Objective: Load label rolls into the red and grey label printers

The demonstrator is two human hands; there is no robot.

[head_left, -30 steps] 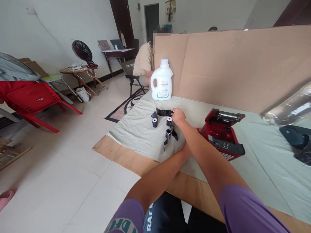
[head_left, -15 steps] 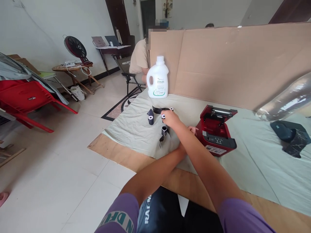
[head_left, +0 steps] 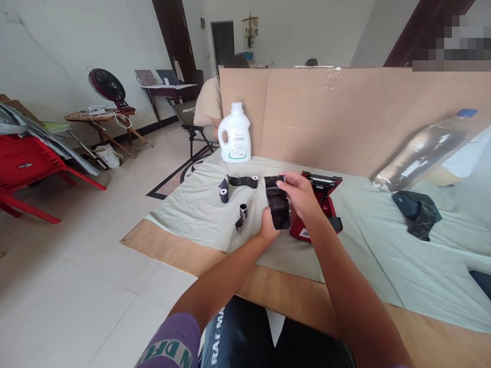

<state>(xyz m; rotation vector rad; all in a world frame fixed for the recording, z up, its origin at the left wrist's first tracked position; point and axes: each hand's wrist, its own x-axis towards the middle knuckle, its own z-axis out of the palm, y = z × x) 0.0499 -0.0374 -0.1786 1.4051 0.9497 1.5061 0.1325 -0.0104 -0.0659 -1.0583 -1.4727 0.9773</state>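
Note:
My right hand (head_left: 301, 193) grips the top of a black roll (head_left: 273, 182), whose dark strip (head_left: 280, 210) hangs down. Against the lower left of that strip rests my left hand (head_left: 269, 225), its fingers mostly hidden behind it. Just right of both hands stands a red and black printer-like box (head_left: 326, 207) with its lid raised, partly covered by my right hand. To the left on the cloth lie a small dark roll (head_left: 224, 195), another with a long strip unrolled (head_left: 242, 181), and an upright one (head_left: 243, 209) with a loose end.
A white jug (head_left: 236, 138) stands at the back left before a cardboard wall (head_left: 307, 117). At the right are a large clear bottle (head_left: 425, 145) and a dark device (head_left: 416, 207) with a black strip. A person (head_left: 209, 105) sits behind the cardboard's left edge.
My right hand has lifted a dark roll from among the others and brought it right, beside the red box. My left hand has moved out from behind my right arm to the strip.

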